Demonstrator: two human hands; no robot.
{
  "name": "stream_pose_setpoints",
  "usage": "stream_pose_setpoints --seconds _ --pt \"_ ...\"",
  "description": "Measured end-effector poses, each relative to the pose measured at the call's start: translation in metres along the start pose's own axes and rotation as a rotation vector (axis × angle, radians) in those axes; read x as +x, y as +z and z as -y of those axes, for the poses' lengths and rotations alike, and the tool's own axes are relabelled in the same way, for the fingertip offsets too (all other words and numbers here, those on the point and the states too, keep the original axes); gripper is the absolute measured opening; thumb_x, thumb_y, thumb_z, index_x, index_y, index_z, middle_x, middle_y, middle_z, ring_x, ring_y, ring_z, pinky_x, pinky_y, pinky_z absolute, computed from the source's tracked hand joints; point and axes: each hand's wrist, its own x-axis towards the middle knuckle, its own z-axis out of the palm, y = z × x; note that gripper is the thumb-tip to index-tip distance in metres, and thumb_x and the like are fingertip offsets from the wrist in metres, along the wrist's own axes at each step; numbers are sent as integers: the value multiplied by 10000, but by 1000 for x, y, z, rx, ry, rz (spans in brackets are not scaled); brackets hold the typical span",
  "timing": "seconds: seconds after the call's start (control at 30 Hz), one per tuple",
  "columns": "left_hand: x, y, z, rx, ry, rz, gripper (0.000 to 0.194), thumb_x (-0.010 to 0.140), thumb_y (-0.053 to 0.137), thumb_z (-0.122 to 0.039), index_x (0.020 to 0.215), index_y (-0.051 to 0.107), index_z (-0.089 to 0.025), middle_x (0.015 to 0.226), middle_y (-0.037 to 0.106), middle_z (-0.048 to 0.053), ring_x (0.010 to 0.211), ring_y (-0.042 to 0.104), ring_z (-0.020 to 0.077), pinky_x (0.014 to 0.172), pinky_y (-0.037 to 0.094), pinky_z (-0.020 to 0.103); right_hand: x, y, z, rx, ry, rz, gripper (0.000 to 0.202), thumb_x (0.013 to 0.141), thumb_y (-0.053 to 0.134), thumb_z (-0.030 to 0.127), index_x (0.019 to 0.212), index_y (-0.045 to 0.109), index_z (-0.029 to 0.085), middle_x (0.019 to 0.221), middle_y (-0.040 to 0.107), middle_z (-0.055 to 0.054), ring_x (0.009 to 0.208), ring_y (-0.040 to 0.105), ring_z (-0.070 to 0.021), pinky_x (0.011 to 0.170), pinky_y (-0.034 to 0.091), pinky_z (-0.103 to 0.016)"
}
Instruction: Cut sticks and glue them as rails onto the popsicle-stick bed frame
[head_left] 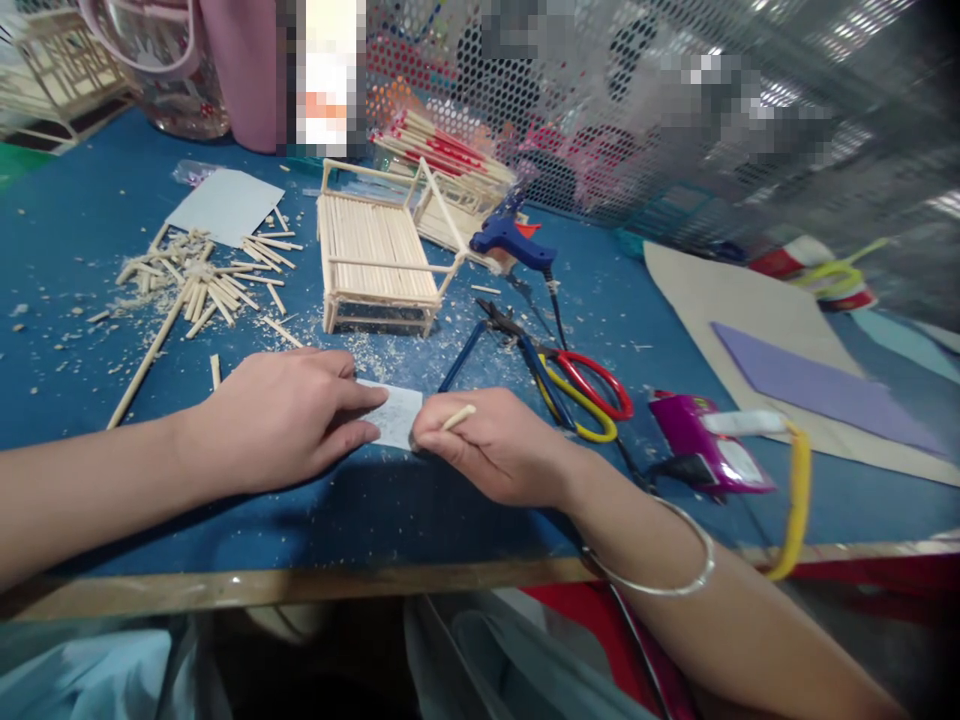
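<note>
A small pale sheet of paper (397, 415) with grey smudges lies on the table between my hands. My left hand (289, 415) rests on its left end, with the index finger and thumb stretched apart over it. At the right end, my right hand (491, 440) is closed around a short wooden stick (459, 417), whose tip pokes out above the fingers. Most of that stick is hidden in the fist. Just beyond the hands stands a little bed-like frame (379, 250) built of thin wooden sticks. I cannot tell whether the stick touches the paper.
Cut sticks (202, 290) and sawdust lie at the left beside a pale square sheet (225, 205). A blue glue gun (514, 240), pliers (517, 335) and red-and-yellow-handled scissors (600, 390) are at centre right. Further right are a purple packet (709, 440) and purple foam sheet (817, 390).
</note>
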Motion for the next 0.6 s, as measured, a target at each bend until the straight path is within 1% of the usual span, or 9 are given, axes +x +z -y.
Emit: stream_pose_setpoints --seconds 0.07,0.13,0.2,0.27,0.33,0.4,0.43,0.53,0.6 --pt "0 0 0 0 -4 -5 326 877 396 -437 1097 607 -323 794 560 13 732 584 197 546 352 275 0 -1 1 9 7 -3 245 920 345 193 760 528 159 683 563 -9 619 501 -98 598 379 -201" --pt "0 1 1 0 -4 -17 328 877 397 -440 1095 610 -320 792 562 13 735 589 200 547 359 278 0 -2 1 28 30 28 254 916 343 192 745 528 158 683 561 -13 609 500 -101 596 380 -215" --pt "0 2 2 -6 2 -31 328 874 404 -446 1097 611 -321 790 566 10 743 595 205 549 368 280 0 -2 -1 114 82 46 270 910 355 200 702 522 157 676 557 -15 587 500 -98 589 388 -226" --pt "0 4 3 -18 4 -46 324 869 420 -450 1097 611 -322 791 577 7 744 601 205 551 380 279 -1 0 -4 352 181 -17 272 913 372 247 700 516 157 671 559 -14 548 505 -88 549 403 -220" --pt "-1 5 4 -50 -1 -80 317 869 432 -443 1085 620 -306 808 594 9 745 607 200 566 399 278 -1 3 -8 705 296 -137 244 908 408 326 752 504 164 655 569 -2 492 508 -76 480 414 -201" --pt "-1 5 2 -124 8 -145 304 874 444 -432 1032 647 -269 823 613 16 751 613 185 597 421 272 1 6 -11 1020 368 -233 227 881 470 386 797 480 176 635 590 14 449 518 -69 430 420 -183" --pt "-1 5 0 -173 25 -187 298 873 455 -431 984 664 -249 817 621 17 748 614 175 612 429 264 2 8 -12 1126 378 -253 231 862 505 400 802 473 179 627 603 18 445 532 -70 423 428 -177" --pt "0 7 -8 -325 115 -322 262 850 518 -417 840 686 -217 730 635 2 690 606 137 605 430 225 6 11 -12 1253 375 -236 256 815 585 407 791 487 172 616 634 19 450 566 -71 427 449 -167" --pt "1 9 -14 -415 163 -391 201 850 543 -358 821 686 -219 694 651 -16 656 602 113 598 426 201 8 11 -10 1262 363 -237 271 790 618 408 780 507 161 602 633 25 446 567 -65 429 454 -161"
